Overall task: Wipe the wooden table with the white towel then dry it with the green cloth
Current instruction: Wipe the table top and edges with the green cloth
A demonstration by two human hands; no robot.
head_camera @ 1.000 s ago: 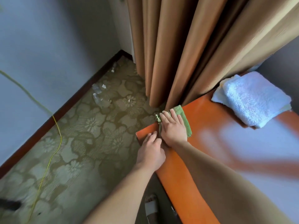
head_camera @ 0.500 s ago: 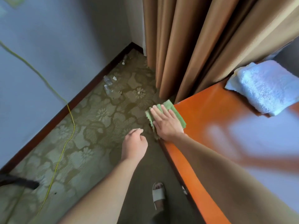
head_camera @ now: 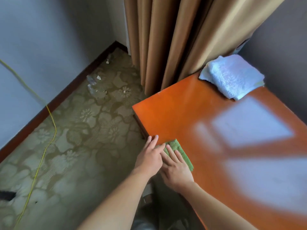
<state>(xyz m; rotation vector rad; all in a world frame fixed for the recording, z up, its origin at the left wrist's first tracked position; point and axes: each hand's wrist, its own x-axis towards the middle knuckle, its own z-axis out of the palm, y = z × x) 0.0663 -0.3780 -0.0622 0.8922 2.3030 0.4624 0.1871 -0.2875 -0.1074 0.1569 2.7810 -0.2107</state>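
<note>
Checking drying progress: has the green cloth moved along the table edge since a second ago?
Yes. The green cloth slid along the table edge, away from the curtain-side corner, toward the person.

1. A grey-blue wall (head_camera: pixel 41 47) filled the upper left, and a dark skirting (head_camera: pixel 66 95) ran along its foot into the corner.
2. The carpet (head_camera: pixel 79 133) was olive with a pale flower pattern.
3. A yellow cable (head_camera: pixel 49 117) ran from the wall down across the carpet.
4. Bits of litter (head_camera: pixel 93 83), including pale scraps, lay near the skirting.
5. Tan curtains (head_camera: pixel 174 44) hung in deep folds to the floor in the corner.
6. A second dark wall (head_camera: pixel 282 39) stood at the upper right.
7. A soft bluish patch of reflected light (head_camera: pixel 249 128) lay on the glossy orange surface at the right.
</note>
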